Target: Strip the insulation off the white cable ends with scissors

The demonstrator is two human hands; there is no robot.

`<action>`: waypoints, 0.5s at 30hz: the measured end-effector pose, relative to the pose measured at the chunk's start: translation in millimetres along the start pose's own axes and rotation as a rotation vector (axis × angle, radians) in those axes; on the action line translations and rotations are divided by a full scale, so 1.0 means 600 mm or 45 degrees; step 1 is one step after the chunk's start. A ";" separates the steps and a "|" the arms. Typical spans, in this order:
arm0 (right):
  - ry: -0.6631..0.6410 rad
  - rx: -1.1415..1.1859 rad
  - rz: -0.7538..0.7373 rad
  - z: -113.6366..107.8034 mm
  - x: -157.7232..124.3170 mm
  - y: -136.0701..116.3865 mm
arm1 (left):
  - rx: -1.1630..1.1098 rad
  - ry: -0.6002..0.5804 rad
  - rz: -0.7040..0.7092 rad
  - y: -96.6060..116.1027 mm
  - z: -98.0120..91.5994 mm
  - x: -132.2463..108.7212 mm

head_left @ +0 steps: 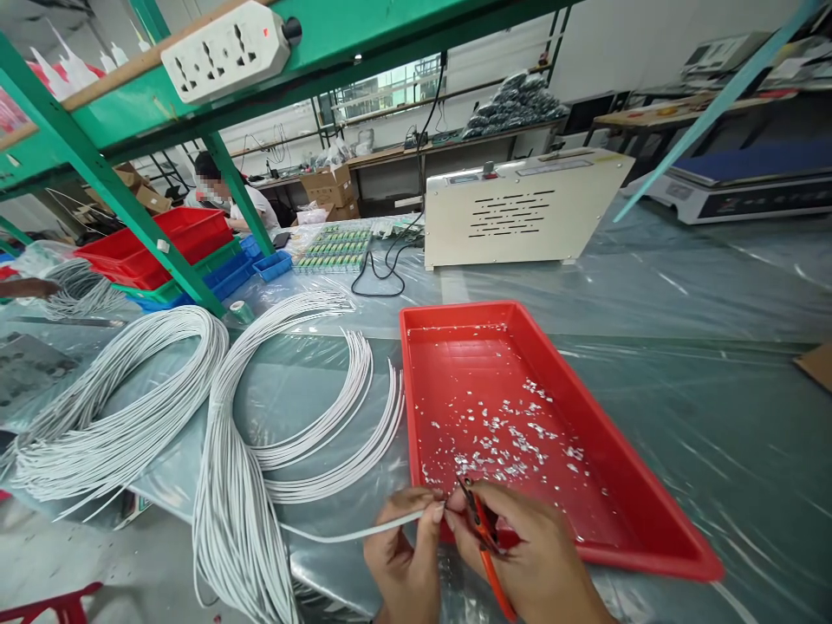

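My left hand [406, 550] pinches a white cable [344, 536] close to its end, at the near edge of the red tray. The cable runs left to a large coiled bundle of white cables [237, 485]. My right hand [526, 546] grips orange-handled cutters [482, 529], their dark jaws pointing up and away from me. Thumb and forefinger of that hand also meet at the cable's tip, beside my left fingertips. What the tip looks like is hidden by my fingers. Small white and silvery scraps [513, 433] lie scattered in the red tray [624, 468].
A second cable coil [123, 407] lies at left. Behind the tray stands a beige machine [520, 212] with a black cord. Stacked bins [156, 247] and green circuit boards [334, 250] sit farther back. A green shelf frame [117, 182] crosses above. Another person [256, 208] sits beyond.
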State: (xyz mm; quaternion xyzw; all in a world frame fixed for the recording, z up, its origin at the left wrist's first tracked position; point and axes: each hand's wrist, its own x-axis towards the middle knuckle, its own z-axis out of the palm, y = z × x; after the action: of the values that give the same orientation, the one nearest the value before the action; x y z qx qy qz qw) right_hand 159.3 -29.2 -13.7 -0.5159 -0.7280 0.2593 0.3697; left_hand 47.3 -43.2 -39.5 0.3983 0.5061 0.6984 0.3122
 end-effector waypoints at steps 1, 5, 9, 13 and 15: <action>0.004 0.003 -0.005 0.001 0.000 0.001 | 0.011 -0.008 0.030 -0.004 -0.003 0.000; 0.045 0.000 -0.054 0.004 -0.002 0.004 | 0.046 -0.112 0.160 -0.013 -0.011 0.002; 0.047 -0.047 -0.097 0.002 -0.001 0.002 | 0.043 -0.098 0.158 -0.007 -0.009 0.002; 0.104 -0.101 -0.204 0.003 0.002 -0.001 | 0.015 -0.076 -0.022 0.005 -0.003 0.004; 0.177 -0.115 -0.297 0.004 0.004 -0.004 | 0.004 -0.077 -0.128 0.010 0.000 0.006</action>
State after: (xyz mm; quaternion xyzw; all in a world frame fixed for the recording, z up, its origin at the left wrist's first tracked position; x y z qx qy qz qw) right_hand 155.9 -27.6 -12.7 -0.4605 -0.7666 0.1451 0.4232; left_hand 45.6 -41.8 -32.9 0.3938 0.5168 0.6688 0.3612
